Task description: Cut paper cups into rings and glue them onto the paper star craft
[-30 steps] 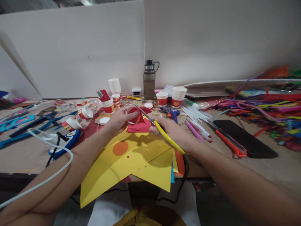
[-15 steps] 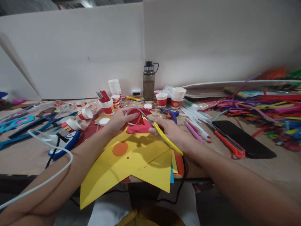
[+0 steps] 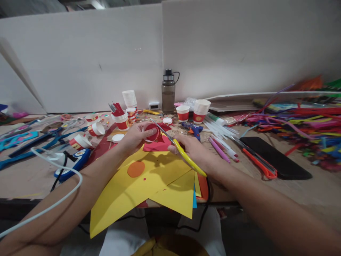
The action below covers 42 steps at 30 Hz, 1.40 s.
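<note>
My left hand [image 3: 137, 137] grips a red ring-shaped piece [image 3: 151, 132] between thumb and fingers. Yellow-handled scissors [image 3: 188, 159] are held in my right hand [image 3: 190, 149], their blades pointing up and left beside the ring. Red paper [image 3: 157, 145] lies just below the two hands. Under it spreads a large yellow sheet [image 3: 144, 199] that reaches over the table's front edge, with an orange disc [image 3: 136, 169] on it.
Behind the hands stand a bottle [image 3: 168, 94] and paper cups [image 3: 200, 111]. To the right are a glue gun [image 3: 195, 131], markers [image 3: 218, 149], a red cutter [image 3: 259, 163], and a black phone [image 3: 277, 158]. A power strip [image 3: 73, 165] with a white cable lies left.
</note>
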Tool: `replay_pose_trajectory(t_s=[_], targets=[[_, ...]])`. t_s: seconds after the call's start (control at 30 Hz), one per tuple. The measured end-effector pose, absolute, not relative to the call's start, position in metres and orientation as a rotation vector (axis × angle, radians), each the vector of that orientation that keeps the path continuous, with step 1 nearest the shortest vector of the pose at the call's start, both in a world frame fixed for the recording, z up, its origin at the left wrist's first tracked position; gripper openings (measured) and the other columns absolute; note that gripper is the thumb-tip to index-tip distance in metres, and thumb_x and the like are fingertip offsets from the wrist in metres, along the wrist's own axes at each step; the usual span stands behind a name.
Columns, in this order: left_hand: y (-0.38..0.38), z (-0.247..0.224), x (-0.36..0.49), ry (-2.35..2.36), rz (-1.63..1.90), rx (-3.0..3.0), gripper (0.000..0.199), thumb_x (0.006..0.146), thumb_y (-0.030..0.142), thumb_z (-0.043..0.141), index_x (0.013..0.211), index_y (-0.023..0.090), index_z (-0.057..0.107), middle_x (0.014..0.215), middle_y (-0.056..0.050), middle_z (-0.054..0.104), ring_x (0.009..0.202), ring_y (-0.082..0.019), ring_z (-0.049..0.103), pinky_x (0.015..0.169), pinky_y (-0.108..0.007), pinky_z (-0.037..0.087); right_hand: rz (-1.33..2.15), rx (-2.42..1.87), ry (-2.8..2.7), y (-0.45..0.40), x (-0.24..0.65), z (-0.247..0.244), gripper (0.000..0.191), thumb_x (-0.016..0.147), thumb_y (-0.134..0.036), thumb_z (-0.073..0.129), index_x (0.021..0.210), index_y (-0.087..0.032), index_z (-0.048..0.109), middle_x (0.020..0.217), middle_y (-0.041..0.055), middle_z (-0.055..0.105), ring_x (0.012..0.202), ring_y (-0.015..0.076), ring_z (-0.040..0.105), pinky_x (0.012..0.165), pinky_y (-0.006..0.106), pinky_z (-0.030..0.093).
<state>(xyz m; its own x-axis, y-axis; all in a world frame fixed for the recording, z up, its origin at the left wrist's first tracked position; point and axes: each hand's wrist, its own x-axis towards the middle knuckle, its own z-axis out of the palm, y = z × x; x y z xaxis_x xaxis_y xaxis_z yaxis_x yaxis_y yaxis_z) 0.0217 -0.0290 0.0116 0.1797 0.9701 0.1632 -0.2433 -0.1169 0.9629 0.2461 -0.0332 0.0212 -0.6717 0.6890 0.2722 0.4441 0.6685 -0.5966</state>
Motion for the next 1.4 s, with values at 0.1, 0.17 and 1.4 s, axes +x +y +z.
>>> replay_pose_trajectory(t_s=[0.1, 0.17, 1.4], targets=[[-0.0296, 0.0114, 0.0237, 0.804, 1.290, 1.215, 0.026, 0.068, 0.026, 0.079, 0.087, 0.012, 0.070, 0.070, -0.003, 0.067, 0.060, -0.009, 0.059, 0.058, -0.020, 0.046, 0.669, -0.825, -2.381, -0.0347, 0.2459, 0.0213, 0.042, 0.090, -0.052, 0.050, 0.116, -0.021, 0.060, 0.110, 0.0087, 0.067, 0.100, 0.0245, 0.060, 0.086, 0.037, 0.045], [-0.0303, 0.0114, 0.0251, 0.800, 1.296, 1.207, 0.025, 0.067, 0.026, 0.080, 0.084, 0.012, 0.068, 0.068, -0.002, 0.066, 0.058, -0.009, 0.058, 0.057, -0.020, 0.046, 0.663, -0.786, -2.368, -0.0354, 0.2456, 0.0213, 0.044, 0.090, -0.050, 0.051, 0.121, -0.020, 0.058, 0.117, 0.0092, 0.065, 0.107, 0.0248, 0.059, 0.091, 0.038, 0.044], [-0.0249, 0.0072, 0.0208, 0.862, 1.262, 1.156, 0.031, 0.063, 0.026, 0.083, 0.085, 0.012, 0.067, 0.074, -0.003, 0.068, 0.063, -0.010, 0.061, 0.060, -0.020, 0.049, 0.688, -0.907, -2.397, -0.0309, 0.2472, 0.0177, 0.040, 0.088, -0.051, 0.052, 0.105, -0.017, 0.064, 0.093, 0.0083, 0.069, 0.083, 0.0216, 0.062, 0.073, 0.032, 0.045]])
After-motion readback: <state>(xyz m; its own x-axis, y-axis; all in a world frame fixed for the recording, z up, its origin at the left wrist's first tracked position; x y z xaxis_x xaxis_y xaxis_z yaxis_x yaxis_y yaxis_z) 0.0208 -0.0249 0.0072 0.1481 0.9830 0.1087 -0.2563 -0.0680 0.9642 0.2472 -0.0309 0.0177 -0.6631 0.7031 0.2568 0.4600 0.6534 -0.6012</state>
